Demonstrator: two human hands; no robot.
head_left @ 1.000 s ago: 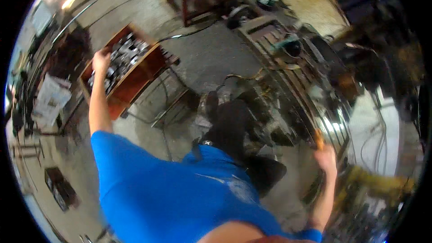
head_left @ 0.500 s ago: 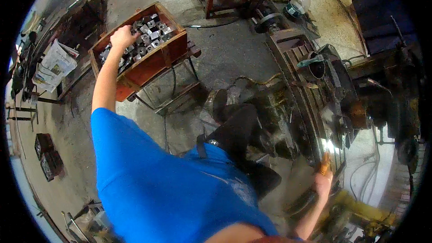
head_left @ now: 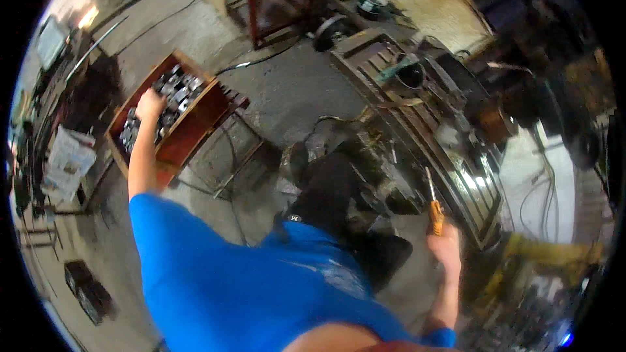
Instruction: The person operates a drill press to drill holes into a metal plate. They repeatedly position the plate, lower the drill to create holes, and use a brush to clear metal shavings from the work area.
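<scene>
My left arm stretches out to a reddish wooden box (head_left: 195, 124) at the left, filled with small silvery metal blocks (head_left: 179, 94). Over its far left side my left hand (head_left: 150, 104) looks closed, fingers curled down at the blocks. Whatever is in those fingers is hidden by the hand and by blur. At the right, my right hand (head_left: 445, 244) is wrapped round the handle of an orange-handled tool (head_left: 437, 217) with a thin metal shaft pointing away from me. The tool is in front of the slatted metal bed of a machine (head_left: 407, 130).
The box rests on a metal stand (head_left: 241, 160). Folded newspaper (head_left: 68, 160) hangs at the left, above dark crates (head_left: 88, 290) on the floor. A green-handled item (head_left: 396, 70) lies on the machine bed. Farther off are a clear bottle (head_left: 375, 0) and a reddish-brown table (head_left: 277, 6).
The view has turned, so the box appears lower and farther left. My right hand has drawn the orange-handled tool back from over the machine bed. My left hand remains at the box, its fingers more curled.
</scene>
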